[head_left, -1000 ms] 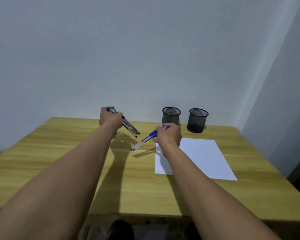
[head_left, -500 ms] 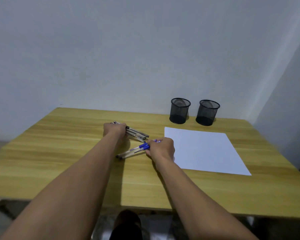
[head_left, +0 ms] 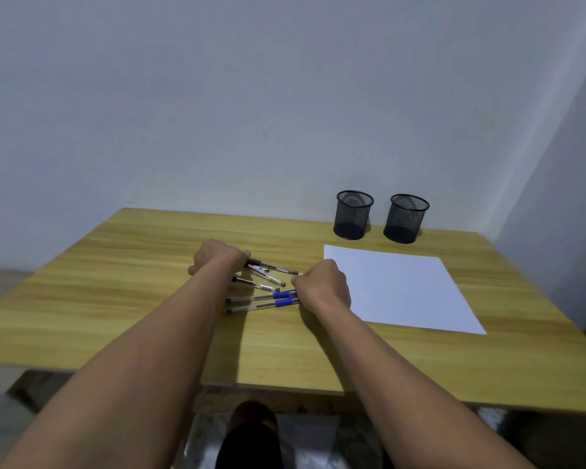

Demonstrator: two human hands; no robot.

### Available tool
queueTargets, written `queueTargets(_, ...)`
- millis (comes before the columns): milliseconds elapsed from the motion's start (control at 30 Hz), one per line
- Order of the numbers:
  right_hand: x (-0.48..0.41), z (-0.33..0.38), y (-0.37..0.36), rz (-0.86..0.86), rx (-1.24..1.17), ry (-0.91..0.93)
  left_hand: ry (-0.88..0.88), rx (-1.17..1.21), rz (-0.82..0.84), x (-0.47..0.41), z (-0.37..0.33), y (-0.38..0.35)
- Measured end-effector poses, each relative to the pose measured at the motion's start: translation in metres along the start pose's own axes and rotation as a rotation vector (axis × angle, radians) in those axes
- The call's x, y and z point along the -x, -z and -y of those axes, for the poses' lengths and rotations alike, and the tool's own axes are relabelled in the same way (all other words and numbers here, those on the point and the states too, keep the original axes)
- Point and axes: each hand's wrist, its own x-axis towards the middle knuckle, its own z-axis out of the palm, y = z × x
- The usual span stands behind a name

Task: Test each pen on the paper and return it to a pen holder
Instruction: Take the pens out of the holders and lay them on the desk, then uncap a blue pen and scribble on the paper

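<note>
Lying on the table (head_left: 115,299) between both hands are five pens (head_left: 264,286); the left hand (head_left: 217,258) is curling over their black ends, the right hand (head_left: 322,289) is pinching the blue-gripped pair (head_left: 285,297); paper (head_left: 403,289) and holders (head_left: 352,214) are sitting right.

Three black-capped pens (head_left: 272,268) lie fanned on the counter, with two blue-capped pens (head_left: 262,297) nearly parallel just nearer, all clear-barrelled. A blank white sheet of paper (head_left: 400,289) lies flat to their right. Beyond it two black mesh pen holders (head_left: 353,214) stand upright side by side.
</note>
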Motion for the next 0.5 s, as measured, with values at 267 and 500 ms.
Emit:
queueTargets(267, 0.004, 0.004, 0.026, 0.026, 0.065, 0.136, -0.144, -0.143, 0.054, 0.016, -0.017, 0.013)
queueTargets(500, -0.001, 0.003, 0.060, -0.023, 0.066, 0.219, -0.370, -0.115, -0.008, 0.024, -0.045, 0.004)
